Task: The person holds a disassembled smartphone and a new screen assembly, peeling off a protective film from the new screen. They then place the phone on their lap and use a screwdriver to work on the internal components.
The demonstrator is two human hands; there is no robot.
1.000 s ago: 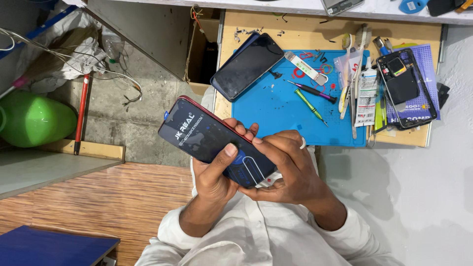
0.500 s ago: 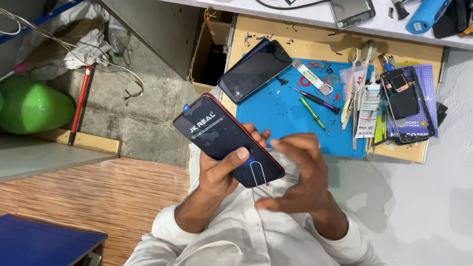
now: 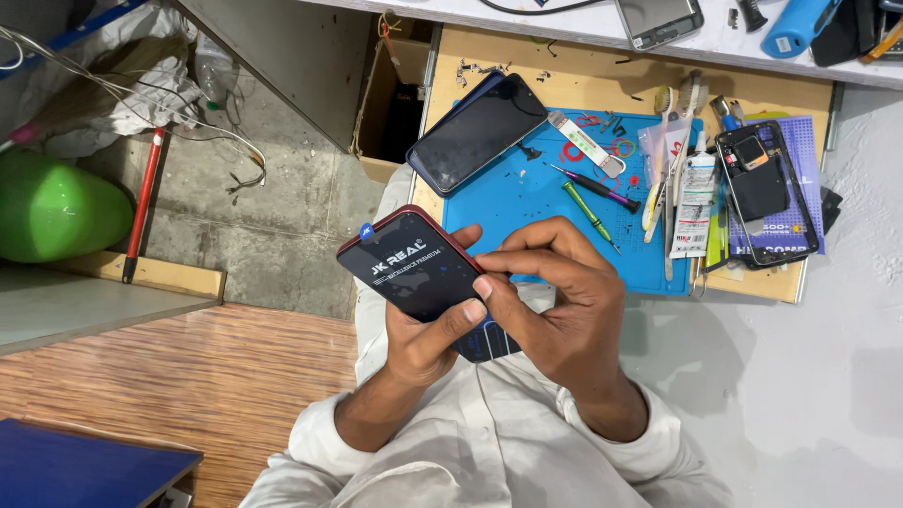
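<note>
- Left hand [image 3: 428, 343], lower centre of frame: wrapped round a dark phone [image 3: 419, 273] w/ red edge, thumb laid across the glass, fingers behind. Clamped on it, held in the air over the lap, just below the desk edge.
- Right hand [image 3: 564, 301], centre: fingers curled together over the phone's lower-right end, covering it. Pinched on that end; can't tell if anything small is between the fingertips.
- Change vs. 0.5 s ago: right hand was spread open beside the phone, w/ a small loop-shaped bit showing at that edge; now it has closed onto the spot & the bit is hidden. Phone itself sits slightly higher in frame. Reads as work on the phone's side/end now in contact, not approach.
- Blue mat [image 3: 527, 202], above the hands: second phone [image 3: 475, 132] face up at its upper-left corner, screwdrivers [image 3: 593, 193] mid-mat.
- Right of mat: opened phone shell [image 3: 762, 188] on a purple card.
- Far left: green ball-like thing [image 3: 56, 207], red-handled stick [image 3: 141, 202].
</note>
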